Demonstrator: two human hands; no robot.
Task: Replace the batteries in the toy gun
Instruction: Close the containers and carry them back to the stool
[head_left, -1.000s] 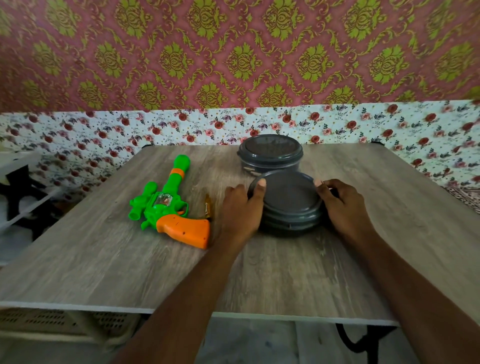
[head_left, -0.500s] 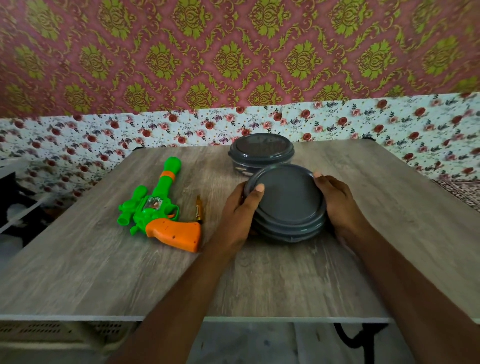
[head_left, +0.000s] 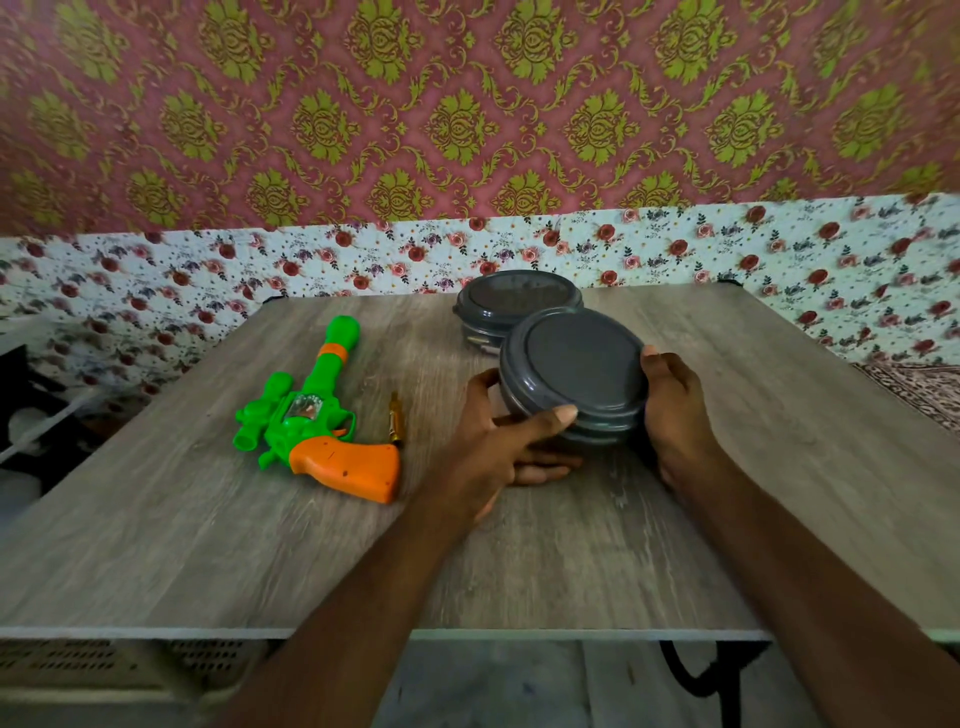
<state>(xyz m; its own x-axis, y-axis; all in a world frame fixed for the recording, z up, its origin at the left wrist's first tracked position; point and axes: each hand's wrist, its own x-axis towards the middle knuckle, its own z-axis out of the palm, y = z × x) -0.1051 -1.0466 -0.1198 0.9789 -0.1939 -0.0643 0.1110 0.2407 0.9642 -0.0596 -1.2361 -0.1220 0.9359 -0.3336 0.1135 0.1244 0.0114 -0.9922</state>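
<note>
A green toy gun (head_left: 306, 410) with an orange grip lies on the wooden table (head_left: 208, 519), left of centre, barrel pointing away. A small amber-handled screwdriver (head_left: 396, 420) lies just right of it. Both hands hold a round dark grey lidded container (head_left: 574, 376), tilted with its lid toward me and its near side lifted. My left hand (head_left: 506, 441) grips its left and lower side, thumb on the rim, fingers underneath. My right hand (head_left: 675, 410) grips its right side. No batteries are visible.
A second round grey container (head_left: 511, 299) with a lid stands right behind the held one, near the far table edge. A floral wall runs behind the table. A white slotted crate (head_left: 104, 665) sits under the table at left.
The near container has been tipped up and lifted off the table, lid turning toward me. My left fingers have slid beneath it. The gun and screwdriver have not moved.
</note>
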